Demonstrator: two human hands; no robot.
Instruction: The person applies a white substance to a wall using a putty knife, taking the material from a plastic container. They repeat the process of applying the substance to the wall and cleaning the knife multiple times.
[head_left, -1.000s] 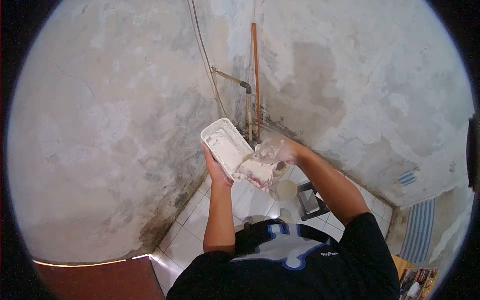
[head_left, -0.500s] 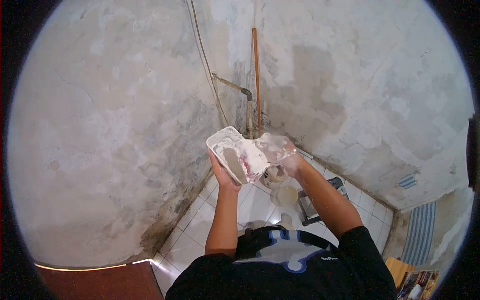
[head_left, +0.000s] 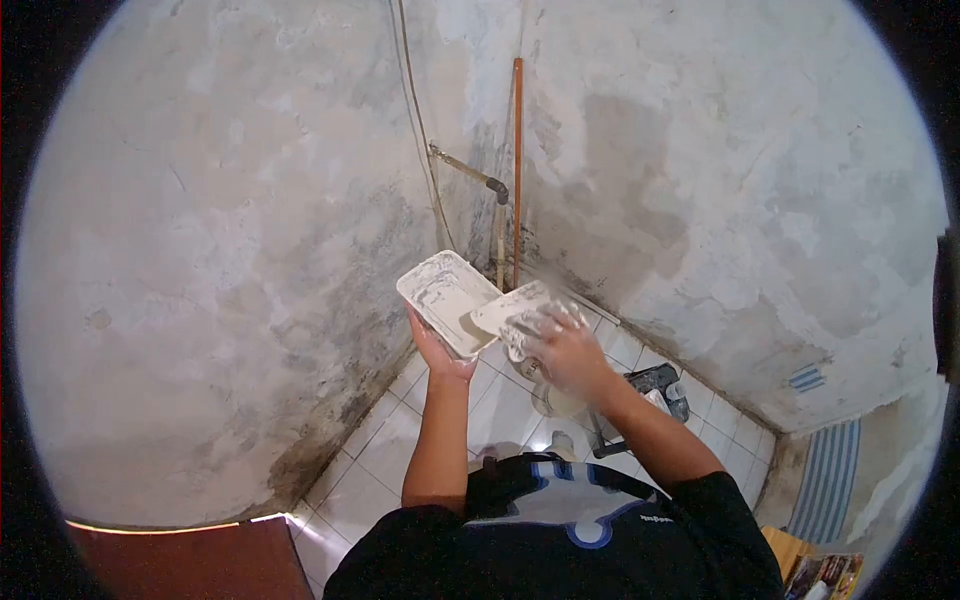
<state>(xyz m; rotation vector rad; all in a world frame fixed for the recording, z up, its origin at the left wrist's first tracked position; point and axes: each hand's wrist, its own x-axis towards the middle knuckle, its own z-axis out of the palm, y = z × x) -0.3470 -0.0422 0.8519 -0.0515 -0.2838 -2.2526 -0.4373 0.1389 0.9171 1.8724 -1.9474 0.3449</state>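
Note:
My left hand (head_left: 437,350) grips a shallow rectangular plastic tub (head_left: 425,290) from below and the side, its inside smeared with whitish putty. At the tub's right rim, a flat putty-coated scraper (head_left: 508,306) overlaps the edge, tilted. My right hand (head_left: 566,350) is closed on this scraper's right part; the fingers are coated white and blurred by motion, so the exact grip is hard to make out. Beneath the right hand, a pale bucket (head_left: 556,400) stands on the floor, partly hidden.
Bare, stained walls (head_left: 240,250) meet at a corner ahead. An elbow pipe (head_left: 498,187) and an upright orange-brown pole (head_left: 518,160) stand there. A dark stool (head_left: 655,385) is on the white tiled floor (head_left: 375,440) to the right. A brown panel (head_left: 190,565) lies lower left.
The scraper has turned, now showing a flat whitish face, and my right hand has swung lower. The tub has shifted slightly left, with more of its inside visible.

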